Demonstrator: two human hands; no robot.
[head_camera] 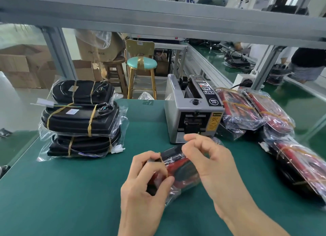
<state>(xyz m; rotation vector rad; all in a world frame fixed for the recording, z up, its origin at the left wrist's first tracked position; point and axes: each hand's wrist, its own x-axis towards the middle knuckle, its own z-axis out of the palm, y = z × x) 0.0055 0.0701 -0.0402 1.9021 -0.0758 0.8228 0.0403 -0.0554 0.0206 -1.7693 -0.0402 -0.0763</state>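
Your left hand (pixel 146 183) grips the near end of a red-and-black padded part in a clear plastic bag (pixel 183 167). Its fingers curl over the top, and the thumb presses the side right by a thin yellow tape band (pixel 163 162) that crosses the bag. The bagged part sits low over the green table mat (pixel 70 191), just ahead of you at 12 o'clock. Its far end points toward 1 o'clock, close to the grey tape dispenser machine (pixel 192 110). Your hands hide whether it rests on the mat.

Your right hand (pixel 211 161) hovers over the bag's far end, fingers curled, thumb and forefinger drawn close together. The fingertips are blurred, so you cannot tell whether they pinch anything.

At 10 o'clock stands a stack of black padded parts in clear bags (pixel 81 119), each strapped with yellow bands. From 2 to 3 o'clock a heap of red-and-black bagged parts (pixel 247 112) lies beside the dispenser. Beyond the table's far edge, at 12 o'clock, stands a gold-legged stool with a mint-green seat (pixel 142 63).
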